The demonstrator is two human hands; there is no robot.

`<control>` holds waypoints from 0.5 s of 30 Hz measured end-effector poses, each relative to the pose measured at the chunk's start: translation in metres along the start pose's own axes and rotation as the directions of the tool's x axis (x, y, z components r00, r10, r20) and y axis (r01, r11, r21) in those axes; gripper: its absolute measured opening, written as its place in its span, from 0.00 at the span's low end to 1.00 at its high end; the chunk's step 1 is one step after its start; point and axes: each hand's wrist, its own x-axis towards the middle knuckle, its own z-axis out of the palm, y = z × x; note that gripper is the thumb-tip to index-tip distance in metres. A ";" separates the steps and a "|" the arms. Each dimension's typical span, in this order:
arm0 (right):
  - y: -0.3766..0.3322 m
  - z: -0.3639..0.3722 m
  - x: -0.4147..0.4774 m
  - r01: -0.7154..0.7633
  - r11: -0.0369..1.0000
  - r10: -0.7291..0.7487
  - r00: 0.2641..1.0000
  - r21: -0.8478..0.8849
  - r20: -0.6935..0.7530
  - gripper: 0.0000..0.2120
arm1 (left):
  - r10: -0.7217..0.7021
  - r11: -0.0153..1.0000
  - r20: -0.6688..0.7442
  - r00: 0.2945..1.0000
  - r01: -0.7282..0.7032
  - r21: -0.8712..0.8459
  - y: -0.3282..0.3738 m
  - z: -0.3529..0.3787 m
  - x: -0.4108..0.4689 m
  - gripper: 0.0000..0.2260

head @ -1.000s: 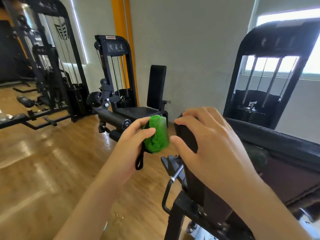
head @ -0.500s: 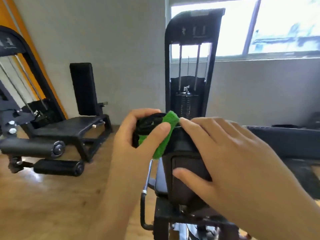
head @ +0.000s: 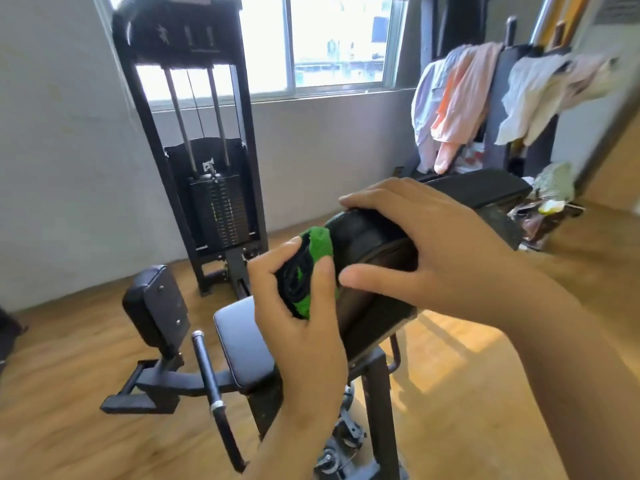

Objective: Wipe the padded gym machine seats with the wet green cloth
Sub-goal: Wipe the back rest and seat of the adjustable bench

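My left hand (head: pixel 304 306) grips the green cloth (head: pixel 320 247), bunched together with a black strap, against the end of a black padded backrest (head: pixel 374 244). My right hand (head: pixel 426 244) holds the top of that backrest, fingers curled over its upper edge and thumb on its side. Below the hands lies the black padded seat (head: pixel 242 344) of the same machine. A smaller black pad (head: pixel 149 303) stands at the left on a metal arm.
A black weight-stack tower (head: pixel 204 161) stands by the window wall. A black handle bar (head: pixel 214 393) juts up beside the seat. Clothes (head: pixel 457 105) hang over another machine at the right, with a dark bench (head: pixel 481 188) below. Wooden floor lies all around.
My view has swung right and down, from the leg machine by the orange pillar to this seat. Both hands have stayed on the backrest with the cloth at its end.
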 end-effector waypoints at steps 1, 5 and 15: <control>-0.003 -0.002 0.000 -0.030 0.999 0.030 1.000 0.042 0.001 0.31 | -0.032 0.999 -0.019 0.999 0.032 -0.043 -0.004 0.001 -0.005 0.08; -0.013 0.009 0.009 -0.182 0.972 0.205 0.967 0.151 -0.152 0.21 | -0.089 0.994 -0.039 0.995 0.086 -0.070 -0.021 -0.003 -0.009 0.07; -0.021 0.060 0.026 -0.236 0.972 0.135 0.611 -0.017 -0.780 0.21 | -0.336 0.942 -0.032 0.941 0.336 -0.021 -0.042 -0.019 -0.014 0.09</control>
